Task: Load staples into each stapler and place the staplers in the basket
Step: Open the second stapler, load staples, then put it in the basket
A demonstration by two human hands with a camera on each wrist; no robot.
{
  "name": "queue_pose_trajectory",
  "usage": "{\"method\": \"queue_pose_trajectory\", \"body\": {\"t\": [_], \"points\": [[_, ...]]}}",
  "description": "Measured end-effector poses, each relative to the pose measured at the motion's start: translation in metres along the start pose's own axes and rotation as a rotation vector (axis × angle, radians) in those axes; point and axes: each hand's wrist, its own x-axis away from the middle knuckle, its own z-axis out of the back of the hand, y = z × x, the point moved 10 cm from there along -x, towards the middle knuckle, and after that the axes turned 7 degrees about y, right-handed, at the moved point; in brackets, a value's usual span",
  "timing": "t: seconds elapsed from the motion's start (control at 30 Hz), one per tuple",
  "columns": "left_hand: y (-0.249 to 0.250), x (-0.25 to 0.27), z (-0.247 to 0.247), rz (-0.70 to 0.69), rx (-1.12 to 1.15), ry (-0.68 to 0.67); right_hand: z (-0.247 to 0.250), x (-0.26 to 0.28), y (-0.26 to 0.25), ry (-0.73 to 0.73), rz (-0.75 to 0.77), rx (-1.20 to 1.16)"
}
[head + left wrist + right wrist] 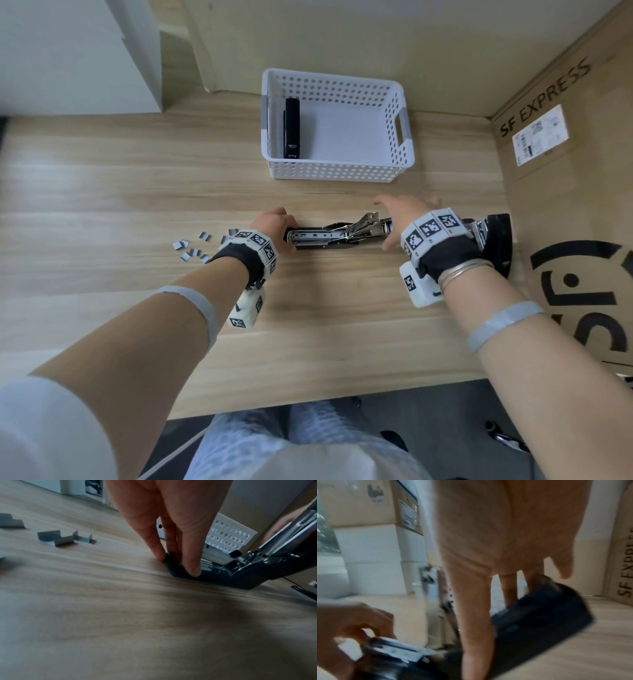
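Your left grip [274, 224] pinches the left end of the opened stapler [339, 236] on the bench [102, 192]; your right grip [399, 214], fingers spread, hovers over its hinge. Another stapler [292, 128] lies in the far basket [342, 171].

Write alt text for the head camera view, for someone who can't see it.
Two bare hands work on a black stapler folded wide open on a wooden table: the left hand holds its base end, the right hand spreads over its hinge. Behind it a white basket holds another black stapler; loose staple strips lie to the left.
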Motion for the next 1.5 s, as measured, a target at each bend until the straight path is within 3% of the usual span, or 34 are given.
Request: {"method": "queue_pose_trajectory", "body": {"t": [0.07, 0.2, 0.33, 0.53, 0.67, 0.8, 1.03, 1.17, 1.37, 1.5], "points": [[-0.007, 0.002, 0.009, 0.006, -0.032, 0.024, 0.004, 0.001, -0.026, 0.003, 0.084, -0.069], [-0.05, 0.012, 0.041, 0.121, -0.086, 0.108, 0.026, 0.003, -0.086, 0.145, 0.268, -0.124], [-0.089, 0.027, 0.047, 0.228, -0.156, 0.072, 0.031, -0.002, -0.116, 0.266, 0.304, -0.109], [-0.102, 0.036, 0.035, 0.244, -0.163, 0.037, 0.028, -0.001, -0.131, 0.319, 0.34, -0.142], [-0.096, 0.035, 0.044, 0.262, -0.02, 0.141, 0.023, 0.003, -0.14, 0.329, 0.387, -0.15], [-0.062, 0.028, 0.058, 0.13, 0.185, 0.267, 0.015, 0.004, -0.156, 0.294, 0.437, -0.209], [-0.02, 0.017, 0.053, 0.025, 0.505, 0.246, 0.004, -0.006, -0.154, 0.187, 0.34, -0.479], [-0.011, 0.013, 0.05, 0.013, 0.466, 0.211, 0.003, -0.007, -0.14, 0.194, 0.31, -0.561], [0.004, 0.01, 0.038, -0.007, 0.342, 0.145, -0.004, -0.002, -0.128, 0.21, 0.31, -0.228], [0.009, 0.013, 0.023, -0.025, 0.215, 0.079, -0.014, -0.003, -0.123, 0.2, 0.286, -0.155]]}}
